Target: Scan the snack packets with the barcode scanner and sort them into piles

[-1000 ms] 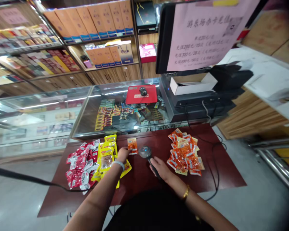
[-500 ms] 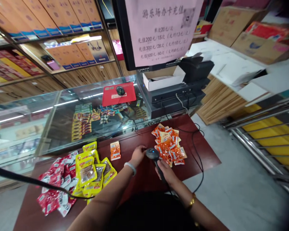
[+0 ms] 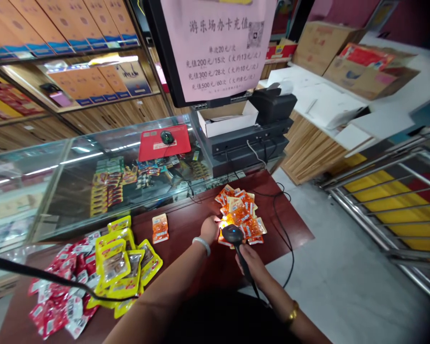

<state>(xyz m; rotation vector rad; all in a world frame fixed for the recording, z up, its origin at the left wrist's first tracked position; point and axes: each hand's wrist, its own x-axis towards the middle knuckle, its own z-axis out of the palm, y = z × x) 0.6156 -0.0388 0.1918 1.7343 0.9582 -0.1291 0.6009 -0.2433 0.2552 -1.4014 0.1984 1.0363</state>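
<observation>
My right hand is wrapped round the handle of a black barcode scanner, which shows a small blue light on its head. Bright light from it falls on an orange snack packet at the left edge of a pile of orange packets. The fingers of my left hand are pinched at that lit packet's edge, partly hidden. Apart from the pile, a single orange packet lies to the left. Farther left are yellow snack packets and red-and-white packets, heaped side by side on the brown tabletop.
A black cable loops over the table's right side. Behind stand a glass display counter, a red mouse pad with a mouse, and a monitor bearing a pink sign. Metal railings rise at the right.
The scanner's head has turned on a bright light over the orange packets. My left hand has moved to the pile's edge. The whole view has shifted slightly to the right.
</observation>
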